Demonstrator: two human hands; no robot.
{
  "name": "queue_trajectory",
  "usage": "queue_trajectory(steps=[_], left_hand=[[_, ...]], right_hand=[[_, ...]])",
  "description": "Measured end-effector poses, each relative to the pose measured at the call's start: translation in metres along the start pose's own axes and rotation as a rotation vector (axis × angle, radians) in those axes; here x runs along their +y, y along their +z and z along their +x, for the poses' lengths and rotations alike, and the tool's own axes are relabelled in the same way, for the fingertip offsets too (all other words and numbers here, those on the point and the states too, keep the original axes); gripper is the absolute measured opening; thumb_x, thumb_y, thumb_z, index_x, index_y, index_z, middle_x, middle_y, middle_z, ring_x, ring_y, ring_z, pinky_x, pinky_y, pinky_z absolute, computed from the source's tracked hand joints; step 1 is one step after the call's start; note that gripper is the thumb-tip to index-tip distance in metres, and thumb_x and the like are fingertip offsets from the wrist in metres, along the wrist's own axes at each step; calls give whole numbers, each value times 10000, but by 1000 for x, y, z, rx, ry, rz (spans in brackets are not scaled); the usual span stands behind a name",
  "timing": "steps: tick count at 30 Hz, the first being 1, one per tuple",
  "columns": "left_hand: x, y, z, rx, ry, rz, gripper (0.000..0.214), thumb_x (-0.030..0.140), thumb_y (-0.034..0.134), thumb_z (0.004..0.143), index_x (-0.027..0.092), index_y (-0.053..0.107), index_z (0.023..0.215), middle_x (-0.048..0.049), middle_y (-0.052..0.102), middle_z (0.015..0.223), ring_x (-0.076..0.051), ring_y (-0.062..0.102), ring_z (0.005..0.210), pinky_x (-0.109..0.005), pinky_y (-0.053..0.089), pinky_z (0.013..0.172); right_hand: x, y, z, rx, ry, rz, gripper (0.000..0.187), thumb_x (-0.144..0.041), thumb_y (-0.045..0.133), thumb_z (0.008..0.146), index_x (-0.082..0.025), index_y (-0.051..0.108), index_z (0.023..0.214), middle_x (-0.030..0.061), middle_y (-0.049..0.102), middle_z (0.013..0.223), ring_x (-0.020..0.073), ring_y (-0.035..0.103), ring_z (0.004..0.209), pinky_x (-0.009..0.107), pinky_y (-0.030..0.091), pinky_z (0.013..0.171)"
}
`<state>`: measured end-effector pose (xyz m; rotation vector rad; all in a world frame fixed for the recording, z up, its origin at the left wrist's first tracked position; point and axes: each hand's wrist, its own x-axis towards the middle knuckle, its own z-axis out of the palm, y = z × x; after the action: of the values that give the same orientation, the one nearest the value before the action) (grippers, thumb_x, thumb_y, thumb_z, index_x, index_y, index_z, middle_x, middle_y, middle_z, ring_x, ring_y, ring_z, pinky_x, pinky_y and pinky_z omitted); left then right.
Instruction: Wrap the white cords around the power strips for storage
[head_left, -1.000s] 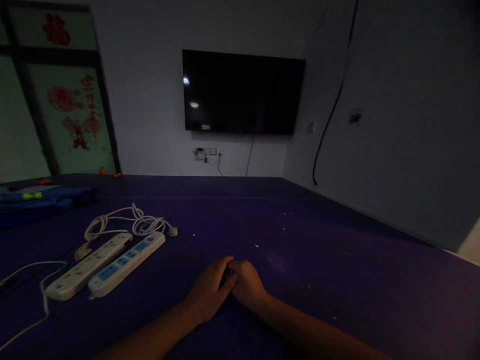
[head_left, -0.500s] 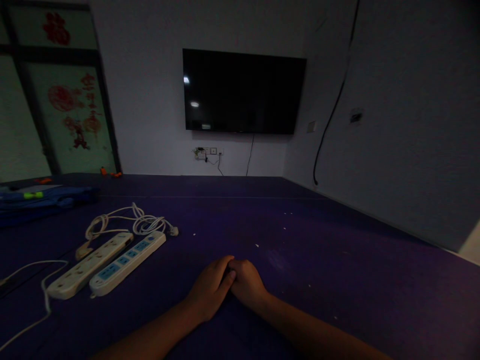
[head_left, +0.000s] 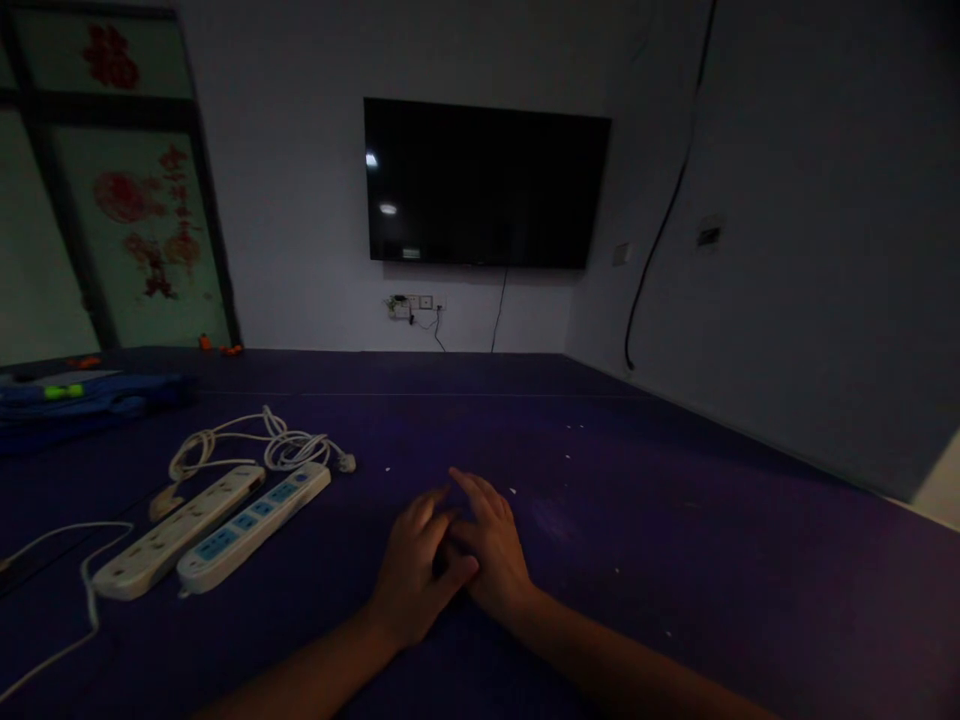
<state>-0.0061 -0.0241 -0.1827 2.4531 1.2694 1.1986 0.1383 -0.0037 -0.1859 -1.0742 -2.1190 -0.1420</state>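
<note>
My left hand [head_left: 415, 572] and my right hand [head_left: 493, 553] meet low in the middle of the head view, over a dark purple surface [head_left: 637, 540]. Their fingertips overlap and touch. The fingers of both are loosely bent and spread apart, and I see no object in either hand. To the left of my hands lie two power strips side by side. The nearer white power strip [head_left: 279, 513] has blue socket panels; the other power strip [head_left: 154, 543] is plain white. Behind them is a loosely coiled white cord [head_left: 289, 447], with a plug [head_left: 346, 463] at its right end.
A blue cloth-like item [head_left: 142, 392] lies at the far left, with small orange things [head_left: 232, 350] farther back. Another white cable [head_left: 91, 590] runs along the left edge. White specks dot the surface. A television [head_left: 487, 185] hangs on the back wall.
My hands were clasped together, the fingers folded over each other. Now they have loosened, and the fingers have lifted and spread forward. The power strips have stayed put.
</note>
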Motion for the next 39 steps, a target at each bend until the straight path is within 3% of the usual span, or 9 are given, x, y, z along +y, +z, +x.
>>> queue_trajectory(steps=[3,8,15,19,24,28,31,35,39], left_hand=[[6,0,0,-27,88,-52,749,747,394,721,149,568,1137,-158,581,1193,-305,526,1095,-477,405,941],[9,9,-8,-47,111,-31,794,808,485,588,134,617,985,-146,678,927,-285,628,868,-402,498,789],[10,13,-15,-47,88,94,620,756,434,688,166,621,688,-88,641,584,-225,618,542,-337,496,525],[13,11,-13,-49,82,96,630,757,447,677,156,626,735,-109,662,648,-246,639,607,-357,513,576],[7,12,-8,79,-14,20,817,771,534,594,119,553,1086,-166,655,1008,-300,630,906,-420,513,777],[-6,18,-8,180,-51,53,1043,757,588,551,121,329,1336,-218,516,1264,-361,517,1135,-510,449,897],[-11,21,-11,201,-16,63,1102,729,611,563,135,208,1399,-223,432,1350,-356,460,1204,-515,426,934],[-8,17,-11,203,117,108,990,733,621,544,138,397,1303,-200,540,1249,-336,526,1134,-497,457,907],[2,10,-6,188,194,99,802,779,579,531,122,608,991,-167,672,976,-317,626,937,-474,505,817]], right_hand=[[1,5,-2,-52,-170,-91,187,-231,579,790,-263,707,922,16,407,1408,290,301,1297,502,243,1047],[6,15,-7,-14,-387,-57,200,-258,562,815,-269,701,958,24,600,1218,249,425,1225,471,221,1075],[10,19,-13,47,-437,14,179,-228,538,792,-268,706,837,11,706,962,222,558,1091,485,223,1063],[8,19,-13,38,-415,25,171,-239,554,781,-261,703,861,22,697,984,233,546,1107,482,231,1060],[4,14,-6,82,-280,-78,148,-276,577,792,-234,693,874,42,559,1271,237,439,1219,449,232,1061],[2,9,-2,204,-297,-168,117,-284,576,800,-243,680,767,9,535,1294,225,371,1265,448,107,1102],[0,7,-2,312,-328,-182,127,-291,553,819,-252,667,779,-7,644,1112,235,363,1271,503,-22,1100],[-3,8,-5,326,-387,-159,193,-243,473,848,-229,646,762,-15,675,685,231,416,1236,550,-59,1081],[-3,12,-6,323,-501,-150,253,-214,411,865,-227,647,775,-19,667,623,214,517,1135,573,-69,1071]])
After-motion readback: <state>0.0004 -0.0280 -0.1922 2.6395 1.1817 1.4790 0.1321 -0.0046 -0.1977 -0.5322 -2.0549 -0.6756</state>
